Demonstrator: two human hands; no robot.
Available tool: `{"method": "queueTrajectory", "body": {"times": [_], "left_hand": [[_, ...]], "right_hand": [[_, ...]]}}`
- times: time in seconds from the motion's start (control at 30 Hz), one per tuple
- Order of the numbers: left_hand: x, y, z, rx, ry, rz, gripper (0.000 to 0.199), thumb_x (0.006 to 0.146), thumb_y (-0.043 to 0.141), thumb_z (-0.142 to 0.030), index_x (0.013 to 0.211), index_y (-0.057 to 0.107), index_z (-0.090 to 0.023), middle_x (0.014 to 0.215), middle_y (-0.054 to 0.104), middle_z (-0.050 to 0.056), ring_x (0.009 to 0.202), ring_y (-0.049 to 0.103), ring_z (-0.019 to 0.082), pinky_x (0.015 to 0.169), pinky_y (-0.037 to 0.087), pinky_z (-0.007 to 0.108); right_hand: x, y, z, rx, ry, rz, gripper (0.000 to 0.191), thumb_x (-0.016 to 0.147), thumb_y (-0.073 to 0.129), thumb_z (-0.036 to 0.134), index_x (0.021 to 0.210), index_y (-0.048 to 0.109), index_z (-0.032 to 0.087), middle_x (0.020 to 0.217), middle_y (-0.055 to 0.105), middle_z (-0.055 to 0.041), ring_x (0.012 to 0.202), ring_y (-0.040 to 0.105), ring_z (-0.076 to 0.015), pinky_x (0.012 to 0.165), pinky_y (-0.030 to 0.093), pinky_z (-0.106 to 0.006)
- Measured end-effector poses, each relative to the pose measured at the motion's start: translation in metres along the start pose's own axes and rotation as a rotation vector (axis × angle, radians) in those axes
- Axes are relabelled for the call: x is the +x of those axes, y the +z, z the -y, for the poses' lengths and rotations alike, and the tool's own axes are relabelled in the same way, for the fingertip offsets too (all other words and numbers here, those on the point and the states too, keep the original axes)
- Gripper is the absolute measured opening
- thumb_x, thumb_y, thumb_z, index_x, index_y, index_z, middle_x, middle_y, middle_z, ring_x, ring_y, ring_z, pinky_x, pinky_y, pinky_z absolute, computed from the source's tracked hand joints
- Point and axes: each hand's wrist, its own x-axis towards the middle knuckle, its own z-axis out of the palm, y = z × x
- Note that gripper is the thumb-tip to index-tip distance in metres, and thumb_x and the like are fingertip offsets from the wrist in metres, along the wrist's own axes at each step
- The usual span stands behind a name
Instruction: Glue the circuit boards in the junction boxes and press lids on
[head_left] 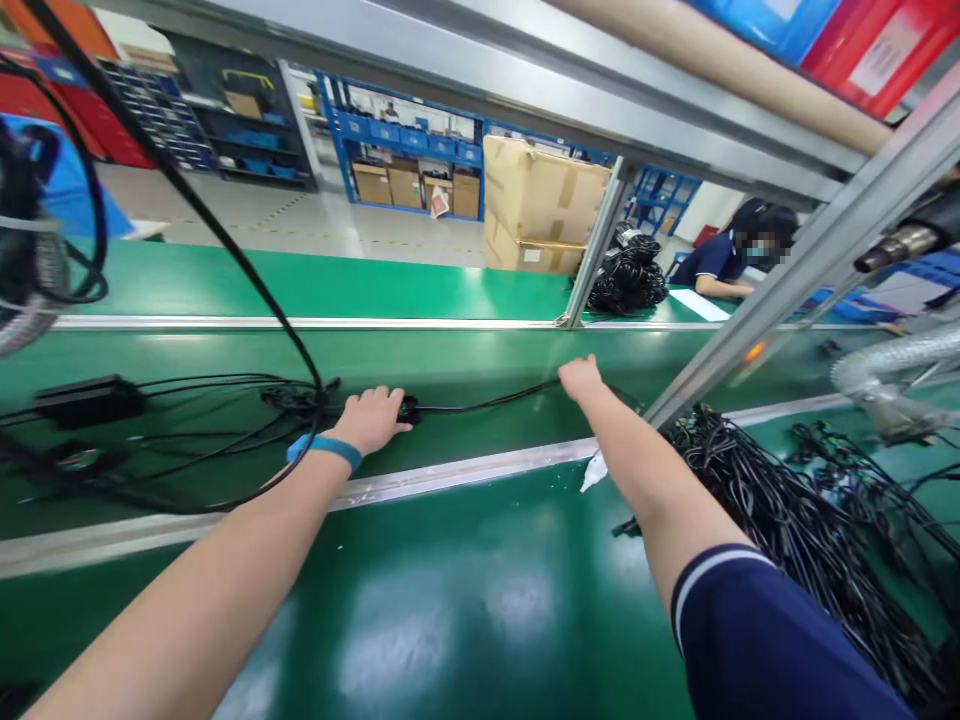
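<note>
My left hand (371, 420), with a blue wristband (341, 450), lies palm down over a small black piece (407, 408) at the end of a black cable (480, 405). The fingers curl over it and hide most of it. To the right, my right hand (580, 378) is closed around the same cable, which runs fairly straight between my hands along the green conveyor belt. Left of my left hand lie a black power adapter (90, 400) and a tangle of black cables (289, 398).
A metal upright (596, 250) and a slanted post (757, 290) stand close to my right arm. A large pile of black cables (780, 530) lies at right. A thick black cable (202, 215) hangs down at left. Across the belt, a co-worker (716, 262) leans over the bench.
</note>
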Motion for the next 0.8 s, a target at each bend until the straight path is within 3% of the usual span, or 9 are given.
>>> {"method": "queueTrajectory", "body": {"times": [0.1, 0.2, 0.37, 0.47, 0.53, 0.6, 0.67, 0.73, 0.8], "left_hand": [[-0.009, -0.002, 0.0, -0.05, -0.043, -0.042, 0.064, 0.081, 0.067, -0.049, 0.129, 0.051, -0.01, 0.127, 0.058, 0.029, 0.122, 0.052, 0.044, 0.1, 0.037, 0.059], [-0.042, -0.013, 0.0, -0.206, -0.042, -0.267, 0.07, 0.074, 0.075, -0.033, 0.134, 0.05, -0.007, 0.141, 0.05, 0.03, 0.137, 0.041, 0.042, 0.114, 0.026, 0.059], [-0.13, -0.01, 0.013, -0.598, -0.314, -0.582, 0.04, 0.092, 0.037, -0.017, 0.128, 0.055, -0.015, 0.122, 0.066, 0.018, 0.119, 0.06, 0.028, 0.102, 0.048, 0.048], [-0.178, -0.018, 0.017, -0.79, -0.481, -0.776, 0.052, 0.1, 0.008, -0.022, 0.146, 0.033, -0.017, 0.128, 0.062, 0.02, 0.111, 0.065, 0.024, 0.085, 0.058, 0.044], [-0.198, -0.04, 0.008, -1.061, -0.468, -0.911, 0.052, 0.103, 0.006, -0.033, 0.15, 0.023, -0.022, 0.145, 0.05, 0.019, 0.12, 0.061, 0.022, 0.091, 0.057, 0.043], [-0.209, -0.07, -0.013, -1.231, -0.294, -0.91, 0.052, 0.103, 0.015, -0.043, 0.151, 0.025, -0.024, 0.153, 0.042, 0.016, 0.13, 0.054, 0.023, 0.103, 0.051, 0.043], [-0.217, -0.099, -0.039, -1.232, -0.073, -0.812, 0.051, 0.102, 0.025, -0.047, 0.147, 0.035, -0.023, 0.151, 0.046, 0.014, 0.134, 0.051, 0.025, 0.108, 0.047, 0.045], [-0.228, -0.115, -0.061, -1.176, 0.05, -0.766, 0.05, 0.101, 0.031, -0.046, 0.145, 0.04, -0.024, 0.147, 0.05, 0.014, 0.135, 0.05, 0.027, 0.111, 0.045, 0.048], [-0.241, -0.111, -0.076, -1.112, 0.089, -0.788, 0.05, 0.101, 0.035, -0.045, 0.146, 0.038, -0.026, 0.148, 0.049, 0.014, 0.137, 0.046, 0.028, 0.113, 0.043, 0.05]], "right_hand": [[-0.016, 0.012, 0.029, 0.12, -0.007, -0.139, 0.031, 0.093, 0.049, 0.016, 0.116, 0.069, 0.007, 0.124, 0.066, -0.0245, 0.122, 0.056, -0.0317, 0.103, 0.036, -0.049], [-0.041, -0.002, 0.072, 0.288, -0.121, -0.32, 0.043, 0.1, 0.047, 0.034, 0.133, 0.059, 0.009, 0.13, 0.063, -0.0208, 0.121, 0.058, -0.027, 0.098, 0.046, -0.041], [-0.092, -0.08, 0.158, 1.116, -0.365, -0.475, 0.083, 0.082, 0.069, 0.056, 0.149, 0.041, 0.016, 0.114, 0.07, -0.0127, 0.095, 0.068, -0.0232, 0.085, 0.055, -0.038], [-0.116, -0.137, 0.215, 1.298, -0.419, -0.373, 0.117, 0.074, 0.078, 0.057, 0.16, 0.012, 0.014, 0.112, 0.069, -0.014, 0.085, 0.067, -0.0213, 0.078, 0.055, -0.036], [-0.126, -0.168, 0.247, 1.332, -0.43, -0.381, 0.124, 0.071, 0.079, 0.059, 0.16, 0.006, 0.014, 0.12, 0.066, -0.0159, 0.086, 0.067, -0.0215, 0.075, 0.056, -0.035], [-0.137, -0.19, 0.267, 1.286, -0.413, -0.439, 0.112, 0.073, 0.078, 0.057, 0.157, 0.02, 0.015, 0.12, 0.066, -0.0138, 0.089, 0.068, -0.0217, 0.075, 0.056, -0.034], [-0.151, -0.207, 0.27, 1.075, -0.384, -0.493, 0.068, 0.085, 0.07, 0.047, 0.142, 0.049, 0.014, 0.108, 0.071, -0.0095, 0.089, 0.068, -0.02, 0.078, 0.056, -0.031], [-0.167, -0.223, 0.255, 0.727, -0.366, -0.523, 0.027, 0.096, 0.057, 0.034, 0.111, 0.068, 0.015, 0.09, 0.073, -0.007, 0.084, 0.069, -0.0178, 0.077, 0.055, -0.029], [-0.18, -0.241, 0.226, 0.442, -0.353, -0.541, 0.026, 0.097, 0.056, 0.032, 0.087, 0.071, 0.014, 0.078, 0.071, -0.0073, 0.077, 0.069, -0.0183, 0.072, 0.055, -0.029]]}}
